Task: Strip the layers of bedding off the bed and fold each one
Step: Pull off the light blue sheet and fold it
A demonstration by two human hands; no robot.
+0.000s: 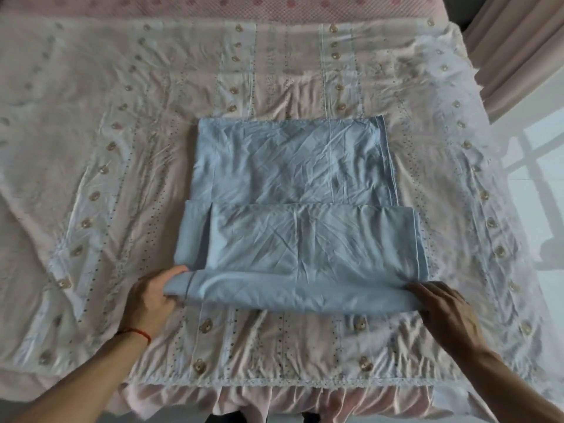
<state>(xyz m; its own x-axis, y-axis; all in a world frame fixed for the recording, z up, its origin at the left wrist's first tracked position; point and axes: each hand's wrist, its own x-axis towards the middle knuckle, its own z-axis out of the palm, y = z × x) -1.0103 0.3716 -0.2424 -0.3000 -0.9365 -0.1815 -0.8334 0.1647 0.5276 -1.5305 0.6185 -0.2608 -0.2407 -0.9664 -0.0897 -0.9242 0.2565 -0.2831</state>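
Note:
A light blue sheet (293,190) lies partly folded in the middle of the bed, its near part doubled over the far part. My left hand (152,297) grips the near left end of the blue fold, thumb on top. My right hand (442,309) holds the near right end, fingers reaching under the cloth edge. Beneath it spreads a white cover (100,166) with rows of small brown teddy-bear prints and dotted stripes.
A pink patterned layer (213,4) shows at the bed's far edge. A pink ruffled skirt (274,401) hangs over the near edge. Pale curtains (518,50) hang at the right, beside a glossy floor (537,190).

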